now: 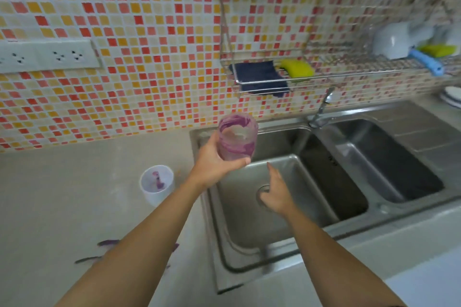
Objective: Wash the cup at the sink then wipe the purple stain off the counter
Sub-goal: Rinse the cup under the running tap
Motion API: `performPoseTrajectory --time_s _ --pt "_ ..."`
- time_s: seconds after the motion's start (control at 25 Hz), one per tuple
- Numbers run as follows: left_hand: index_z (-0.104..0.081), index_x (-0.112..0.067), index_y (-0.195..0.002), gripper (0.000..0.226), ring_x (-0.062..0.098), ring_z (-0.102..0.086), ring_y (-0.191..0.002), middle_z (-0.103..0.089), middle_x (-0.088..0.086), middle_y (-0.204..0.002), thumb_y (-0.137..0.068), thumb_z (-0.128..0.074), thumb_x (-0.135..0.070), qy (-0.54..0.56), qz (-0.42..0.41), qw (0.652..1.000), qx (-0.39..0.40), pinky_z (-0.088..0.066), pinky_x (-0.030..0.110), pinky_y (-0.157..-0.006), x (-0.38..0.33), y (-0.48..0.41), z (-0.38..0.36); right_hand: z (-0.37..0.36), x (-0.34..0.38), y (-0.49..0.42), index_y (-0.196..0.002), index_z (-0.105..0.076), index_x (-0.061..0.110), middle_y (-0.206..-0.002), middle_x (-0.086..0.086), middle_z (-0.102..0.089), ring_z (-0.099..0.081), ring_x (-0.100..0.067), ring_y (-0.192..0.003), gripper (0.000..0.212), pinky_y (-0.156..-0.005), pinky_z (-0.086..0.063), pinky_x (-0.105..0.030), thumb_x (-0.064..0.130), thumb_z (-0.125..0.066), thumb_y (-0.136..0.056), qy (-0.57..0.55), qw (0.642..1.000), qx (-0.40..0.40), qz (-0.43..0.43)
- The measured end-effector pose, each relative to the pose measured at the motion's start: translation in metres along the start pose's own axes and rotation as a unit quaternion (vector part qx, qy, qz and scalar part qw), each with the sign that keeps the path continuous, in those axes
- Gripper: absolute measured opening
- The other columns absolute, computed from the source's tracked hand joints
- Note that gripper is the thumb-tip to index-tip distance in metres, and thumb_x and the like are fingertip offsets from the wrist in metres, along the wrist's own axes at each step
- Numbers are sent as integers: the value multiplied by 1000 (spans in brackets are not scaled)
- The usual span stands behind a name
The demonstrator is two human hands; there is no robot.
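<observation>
My left hand [214, 161] grips a clear cup [237, 138] smeared with purple, held upright above the left rim of the steel sink [249, 227]. My right hand [277, 192] hovers over the left basin near the drain, fingers relaxed and holding nothing. The tap [321, 109] stands behind the sink between the two basins. A purple stain [108, 242] lies on the grey counter [62, 194], partly hidden under my left forearm. A dark blue cloth [259, 77] and a yellow sponge [298, 67] sit on the wire wall rack [264, 32].
A second white cup [157, 185] with purple marks inside stands on the counter left of the sink. A dish rack at the far right holds white bowls [396, 41] and a blue-handled brush [427, 61]. Wall sockets [50, 56] sit at the left.
</observation>
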State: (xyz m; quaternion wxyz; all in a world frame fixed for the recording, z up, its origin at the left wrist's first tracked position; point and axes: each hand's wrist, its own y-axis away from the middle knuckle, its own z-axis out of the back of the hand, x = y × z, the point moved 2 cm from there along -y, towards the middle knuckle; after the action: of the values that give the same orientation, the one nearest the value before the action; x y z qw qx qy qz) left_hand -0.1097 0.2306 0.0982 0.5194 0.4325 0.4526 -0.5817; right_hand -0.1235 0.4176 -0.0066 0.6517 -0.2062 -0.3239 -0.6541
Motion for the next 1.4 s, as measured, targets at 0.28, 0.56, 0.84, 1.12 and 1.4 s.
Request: performPoseTrajectory --time_s 0.28,0.56,0.84,1.12,1.4 --pt "-43 -20 -128 82 -1 -58 -106 -58 -4 -120 -60 -84 2 26 74 996 -29 -46 7 -81 42 -47 -155 97 -133 -66 -147 -20 5 -155 -12 -20 -20 -25 -142 57 -117 -18 -36 33 -31 -98 139 988 -23 54" --pt "-44 -15 -124 79 18 -52 -107 -52 3 -115 -54 -81 -10 -147 148 974 -92 -47 31 -93 94 -84 -242 151 -235 -111 -147 -14 2 -157 -14 -10 -9 -27 -145 75 -117 -9 -39 46 -2 -87 280 958 -37 45" --pt "-24 -16 -146 82 39 -36 -119 -33 20 -132 -77 -69 -13 -525 121 842 14 -39 45 -100 131 -118 -248 151 -271 -123 -147 -7 1 -156 -15 -4 -7 -28 -145 67 -112 0 -36 40 -8 -92 345 935 -12 79" --pt "-56 -10 -125 72 44 -57 -104 -58 23 -112 -55 -72 -1 -730 -30 681 52 -55 45 -77 115 -147 -242 147 -278 -126 -144 -23 -3 -153 -19 -21 -22 -31 -141 66 -111 -11 -39 35 -16 -90 358 930 -19 83" --pt "-47 -13 -131 78 39 -47 -112 -48 20 -121 -58 -69 4 -580 11 814 -6 -51 45 -90 101 -161 -239 146 -279 -128 -142 -25 -3 -151 -19 -25 -27 -30 -140 64 -111 -15 -40 33 -22 -90 359 930 -19 78"
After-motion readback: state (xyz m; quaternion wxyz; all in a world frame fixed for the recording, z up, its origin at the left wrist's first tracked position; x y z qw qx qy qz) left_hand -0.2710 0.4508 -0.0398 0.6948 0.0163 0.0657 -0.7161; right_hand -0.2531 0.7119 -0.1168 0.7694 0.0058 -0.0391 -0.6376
